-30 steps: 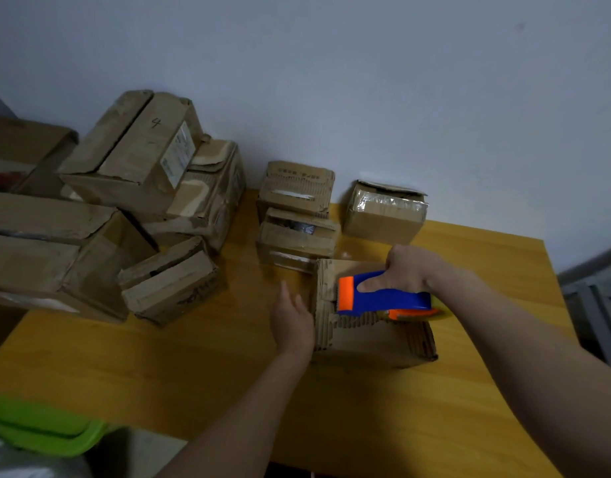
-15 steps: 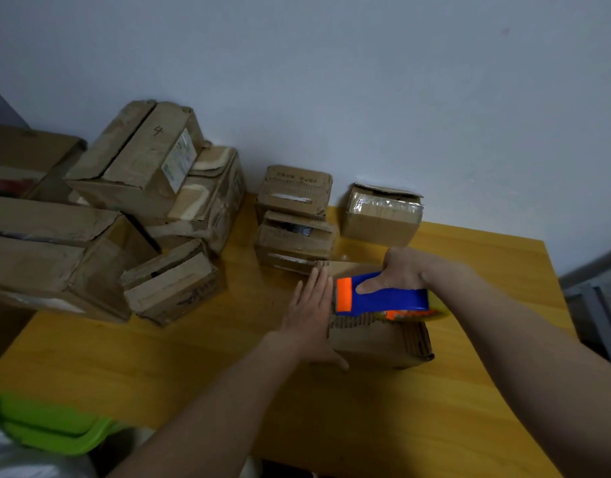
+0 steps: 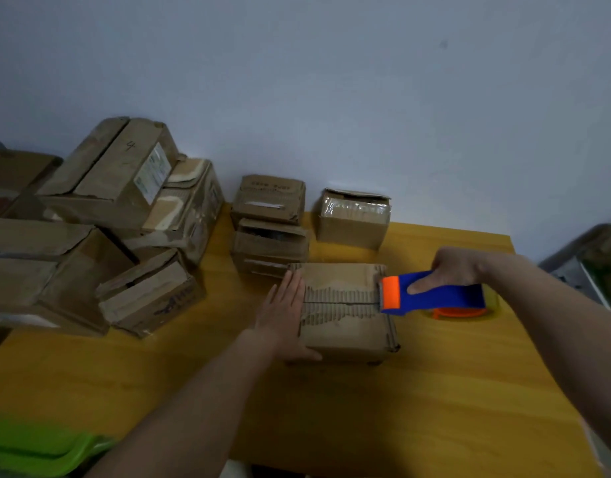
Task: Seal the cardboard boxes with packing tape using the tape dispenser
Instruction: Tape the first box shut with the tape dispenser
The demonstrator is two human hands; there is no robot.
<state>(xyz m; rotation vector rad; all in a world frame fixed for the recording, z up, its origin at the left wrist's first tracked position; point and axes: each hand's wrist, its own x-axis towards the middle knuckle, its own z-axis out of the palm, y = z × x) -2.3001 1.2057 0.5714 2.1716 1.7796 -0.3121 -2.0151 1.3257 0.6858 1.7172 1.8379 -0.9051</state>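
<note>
The right hand (image 3: 457, 270), arm reaching in from the right, grips the dispenser (image 3: 431, 294) at the box's (image 3: 345, 305) right top edge. The left hand (image 3: 283, 312) lies flat, fingers straight, against the box's left side. The box sits mid-surface (image 3: 435, 391).

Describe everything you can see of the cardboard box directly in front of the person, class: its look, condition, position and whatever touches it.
The cardboard box is small, brown and worn, its top skin torn away along the middle seam so the corrugated ribs show. Its flaps lie closed. It sits flat on the yellow wooden table, just in front of two stacked boxes. The left hand rests flat against its left side, thumb along the near face. The blue and orange tape dispenser, gripped by the right hand, meets its right top edge at the seam.
</note>
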